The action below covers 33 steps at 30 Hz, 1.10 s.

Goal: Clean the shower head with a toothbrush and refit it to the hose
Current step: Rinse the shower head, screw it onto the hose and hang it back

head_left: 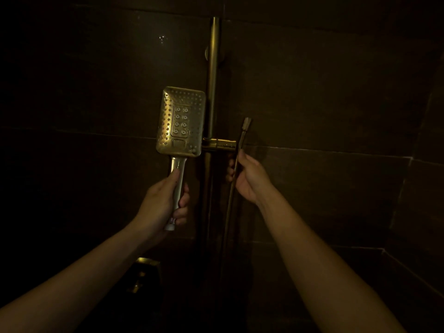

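Left hand (161, 200) grips shower head (180, 121) upright; right hand (247, 175) holds hose (242, 138) end up.

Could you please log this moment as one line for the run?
left hand: grips shower head by handle | right hand: holds hose below its end | shower head and hose: apart, not yet refitted

Rail bracket (221, 143) apparently against hose (242, 137).

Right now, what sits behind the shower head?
The shower head, held in the left hand, hides the wall tiles behind it. The vertical rail stands farther back, just past its right edge; the slider bracket's left end may be covered.
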Each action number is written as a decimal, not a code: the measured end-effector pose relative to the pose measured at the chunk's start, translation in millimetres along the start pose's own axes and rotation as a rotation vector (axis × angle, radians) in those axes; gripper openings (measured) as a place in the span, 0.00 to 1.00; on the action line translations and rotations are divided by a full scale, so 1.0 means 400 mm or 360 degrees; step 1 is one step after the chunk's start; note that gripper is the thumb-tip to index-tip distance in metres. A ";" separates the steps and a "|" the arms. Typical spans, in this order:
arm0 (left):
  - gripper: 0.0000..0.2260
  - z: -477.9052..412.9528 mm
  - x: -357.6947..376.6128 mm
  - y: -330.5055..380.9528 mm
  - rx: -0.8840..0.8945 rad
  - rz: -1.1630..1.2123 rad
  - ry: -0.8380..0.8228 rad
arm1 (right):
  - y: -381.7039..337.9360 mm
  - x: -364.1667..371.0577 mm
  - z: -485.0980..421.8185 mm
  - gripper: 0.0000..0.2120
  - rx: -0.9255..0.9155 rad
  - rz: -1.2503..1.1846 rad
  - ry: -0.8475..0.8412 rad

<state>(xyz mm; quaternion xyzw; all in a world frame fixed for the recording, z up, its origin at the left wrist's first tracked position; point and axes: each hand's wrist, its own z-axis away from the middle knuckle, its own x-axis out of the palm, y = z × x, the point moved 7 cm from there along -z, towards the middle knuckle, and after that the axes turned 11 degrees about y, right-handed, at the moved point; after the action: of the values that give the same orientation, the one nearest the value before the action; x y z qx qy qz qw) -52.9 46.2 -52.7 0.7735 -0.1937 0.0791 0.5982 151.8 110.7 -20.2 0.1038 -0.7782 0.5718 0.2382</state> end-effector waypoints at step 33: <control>0.25 0.292 -0.454 -0.434 -0.0531 0.0032 0.0640 | 0.664 -0.085 0.389 0.10 0.0924 0.0700 -0.0249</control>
<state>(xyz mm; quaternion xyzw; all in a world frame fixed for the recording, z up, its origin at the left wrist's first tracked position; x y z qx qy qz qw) -163.0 7.9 -304.0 0.6308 -0.0890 0.2041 0.7433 26.5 46.9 -296.2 0.0407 -0.6032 0.7965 0.0101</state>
